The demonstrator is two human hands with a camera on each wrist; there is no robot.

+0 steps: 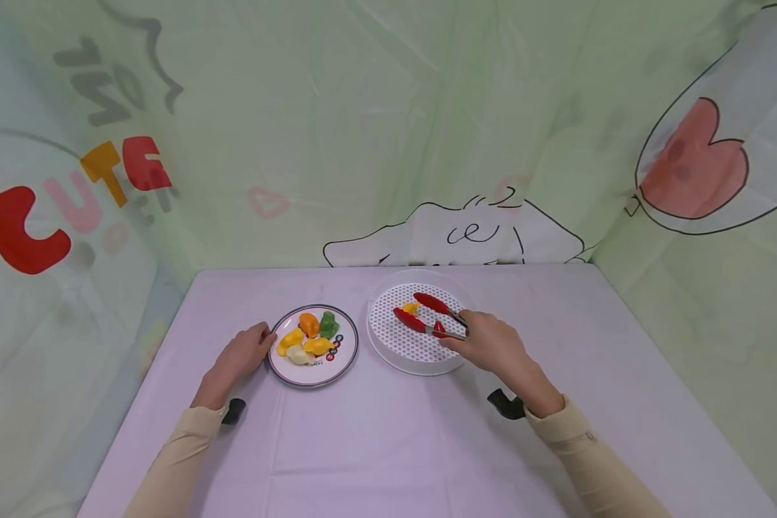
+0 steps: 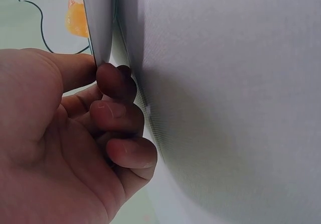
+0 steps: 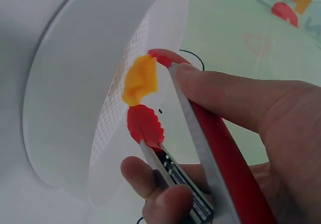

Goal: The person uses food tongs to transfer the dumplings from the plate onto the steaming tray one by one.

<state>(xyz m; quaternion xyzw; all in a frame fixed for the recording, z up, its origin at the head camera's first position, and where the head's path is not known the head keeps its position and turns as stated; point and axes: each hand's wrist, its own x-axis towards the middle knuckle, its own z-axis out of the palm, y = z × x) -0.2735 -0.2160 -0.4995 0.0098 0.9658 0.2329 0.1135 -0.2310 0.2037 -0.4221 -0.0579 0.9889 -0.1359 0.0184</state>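
Observation:
My right hand [image 1: 495, 344] grips a pair of metal tongs [image 3: 193, 128] with red tips. Between the spread tips is a small yellow dumpling-shaped piece [image 3: 140, 81], inside a round white steamer basket [image 1: 421, 365] with a perforated bottom. Whether both tips touch the piece is unclear. To the left, a white plate [image 1: 320, 370] with a dark rim carries several dumpling-shaped pieces: an orange one [image 1: 309, 324], a green one [image 1: 329, 325], a cream one [image 1: 299, 355] and two yellow ones. My left hand [image 1: 242, 352] pinches the plate's left rim between thumb and fingers.
A pale lilac cloth covers the table [image 1: 362, 446]. Printed curtains [image 1: 362, 144] rise behind the table and on both sides. Black strap-like parts show by both wrists. A small red patch appears beside the tongs; I cannot tell what it is.

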